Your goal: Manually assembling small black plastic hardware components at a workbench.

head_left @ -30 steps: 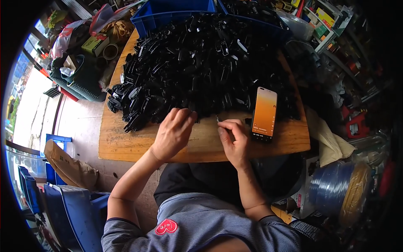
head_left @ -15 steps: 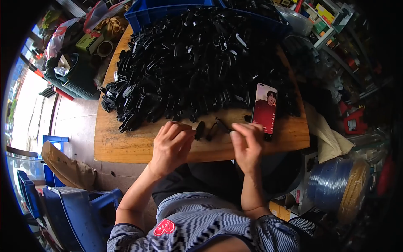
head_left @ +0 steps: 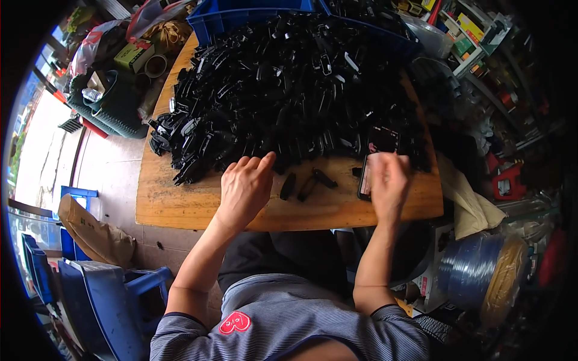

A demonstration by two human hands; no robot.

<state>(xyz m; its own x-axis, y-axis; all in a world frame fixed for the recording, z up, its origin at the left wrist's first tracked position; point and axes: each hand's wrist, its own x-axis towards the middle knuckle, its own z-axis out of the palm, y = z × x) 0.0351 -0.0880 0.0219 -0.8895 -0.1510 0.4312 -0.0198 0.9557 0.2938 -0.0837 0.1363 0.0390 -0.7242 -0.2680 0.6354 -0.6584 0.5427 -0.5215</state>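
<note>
My left hand (head_left: 245,189) is beside the front edge of a heap of small black plastic parts (head_left: 271,90), back upward. Its index finger points toward the heap and the other fingers are curled; whatever lies under them is hidden. Over the lower part of a phone (head_left: 383,142) is my right hand (head_left: 388,180), bent-fingered and smeared by motion. The phone lies on the wooden table (head_left: 180,201) with its screen lit. Between my hands lie a dark, narrow oval piece (head_left: 288,186) and a bent black piece (head_left: 317,182).
Blue bins (head_left: 250,12) stand behind the heap. On the left are a blue plastic chair (head_left: 114,307) and a brown sack (head_left: 96,234). A wrapped blue spool (head_left: 472,268) and a beige cloth (head_left: 469,198) are on the right.
My right hand has moved right from beside the bent black piece onto the phone, whose screen picture has changed. My left hand has shifted slightly forward, away from the oval piece.
</note>
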